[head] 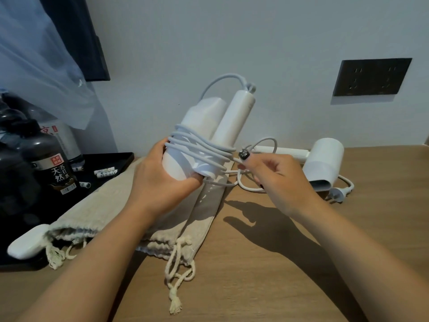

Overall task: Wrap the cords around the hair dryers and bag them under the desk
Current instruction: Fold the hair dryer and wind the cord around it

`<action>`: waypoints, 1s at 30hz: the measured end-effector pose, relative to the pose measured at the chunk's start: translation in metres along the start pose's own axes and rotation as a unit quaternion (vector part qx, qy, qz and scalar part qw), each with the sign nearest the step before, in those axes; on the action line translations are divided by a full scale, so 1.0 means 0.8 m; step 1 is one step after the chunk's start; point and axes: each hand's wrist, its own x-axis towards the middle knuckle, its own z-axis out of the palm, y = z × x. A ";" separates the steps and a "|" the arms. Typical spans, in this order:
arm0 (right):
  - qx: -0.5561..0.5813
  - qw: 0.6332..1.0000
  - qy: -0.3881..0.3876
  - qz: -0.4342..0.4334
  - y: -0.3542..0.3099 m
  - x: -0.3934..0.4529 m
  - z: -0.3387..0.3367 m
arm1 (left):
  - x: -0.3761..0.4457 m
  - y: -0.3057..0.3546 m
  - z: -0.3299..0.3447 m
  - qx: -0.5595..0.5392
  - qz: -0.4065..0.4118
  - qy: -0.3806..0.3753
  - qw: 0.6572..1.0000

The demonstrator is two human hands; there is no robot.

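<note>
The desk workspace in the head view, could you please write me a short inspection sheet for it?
Surface: wooden desk, against a pale wall.
Job's things: first hair dryer held up, cord coiled round it; second hair dryer lies on the desk; two drawstring bags lie flat.
Clutter: black tray with bottles and small batteries; white case.
Grippers: left hand grips the first dryer; right hand pinches its loose cord end.
Cables: second dryer's cord and plug lie loose, unwrapped.
Surroundings: dark wall socket panel, nothing plugged in; plastic sheet hanging at left.
</note>
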 end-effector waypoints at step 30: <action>-0.125 0.987 0.063 -0.080 0.008 -0.002 0.010 | -0.008 0.005 0.016 -0.036 0.021 -0.003 0.999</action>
